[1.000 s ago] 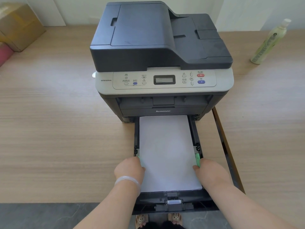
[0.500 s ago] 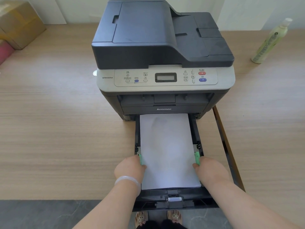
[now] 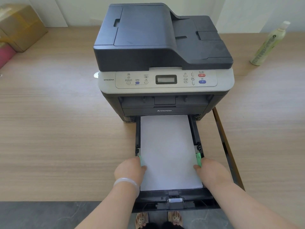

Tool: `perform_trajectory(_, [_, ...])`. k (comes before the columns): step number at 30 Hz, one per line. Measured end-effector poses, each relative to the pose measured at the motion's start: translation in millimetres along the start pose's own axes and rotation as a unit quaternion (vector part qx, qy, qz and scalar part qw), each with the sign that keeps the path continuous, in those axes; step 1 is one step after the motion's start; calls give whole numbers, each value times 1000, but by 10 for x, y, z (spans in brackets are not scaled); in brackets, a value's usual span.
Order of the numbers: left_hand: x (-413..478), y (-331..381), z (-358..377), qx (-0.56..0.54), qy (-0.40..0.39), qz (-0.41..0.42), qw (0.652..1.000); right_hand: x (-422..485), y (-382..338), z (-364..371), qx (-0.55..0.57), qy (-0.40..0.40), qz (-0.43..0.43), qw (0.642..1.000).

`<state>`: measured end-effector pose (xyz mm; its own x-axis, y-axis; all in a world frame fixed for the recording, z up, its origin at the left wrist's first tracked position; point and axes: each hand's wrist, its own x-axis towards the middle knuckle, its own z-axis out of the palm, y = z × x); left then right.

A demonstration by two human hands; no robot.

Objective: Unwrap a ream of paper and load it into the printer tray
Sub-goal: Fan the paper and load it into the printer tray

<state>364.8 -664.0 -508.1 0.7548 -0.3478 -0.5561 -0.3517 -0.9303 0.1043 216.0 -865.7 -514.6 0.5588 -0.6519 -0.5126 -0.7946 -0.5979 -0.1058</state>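
A dark grey and silver printer (image 3: 165, 47) stands on a wooden table (image 3: 57, 129). Its black paper tray (image 3: 178, 204) is pulled out toward me, past the table's front edge. A stack of white paper (image 3: 168, 146) lies flat in the tray. My left hand (image 3: 130, 171) grips the left side of the tray at the green paper guide (image 3: 140, 160), thumb on the paper's edge. My right hand (image 3: 212, 172) grips the right side at the other green guide (image 3: 198, 159) the same way. No wrapper is in view.
A pale green bottle (image 3: 270, 43) stands at the back right. A cardboard box (image 3: 21, 27) and a pink object (image 3: 5, 55) sit at the back left. A dark slot (image 3: 227, 151) runs along the tray's right side. Grey floor and my slippered feet show below the table edge.
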Motion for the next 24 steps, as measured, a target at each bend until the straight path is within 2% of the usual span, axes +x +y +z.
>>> perform_trajectory(7, [-120, -42, -176, -20, -41, 14, 999, -177, 98, -147, 76, 7, 7, 997])
perform_trajectory(9, [-191, -107, -216, -67, -48, 28, 996, -267, 190, -225, 95, 4, 0, 995])
perform_trajectory(13, [-431, -372, -218, -181, 23, 61, 981, -583, 489, -365, 119, -43, -118, 985])
perform_trajectory(15, [-576, -542, -179, -195, -22, 124, 973, -761, 605, -413, 91, -106, -207, 968])
perform_trajectory(18, [-744, -687, -102, -95, -136, 243, 956, -843, 690, -332, -9, -136, -283, 949])
perform_trajectory(21, [-716, -719, -37, 39, -105, 276, 955, -731, 681, -269, -25, -117, -280, 953])
perform_trajectory(24, [-571, -660, -114, 39, -68, 266, 961, -552, 615, -316, -54, -116, -268, 955])
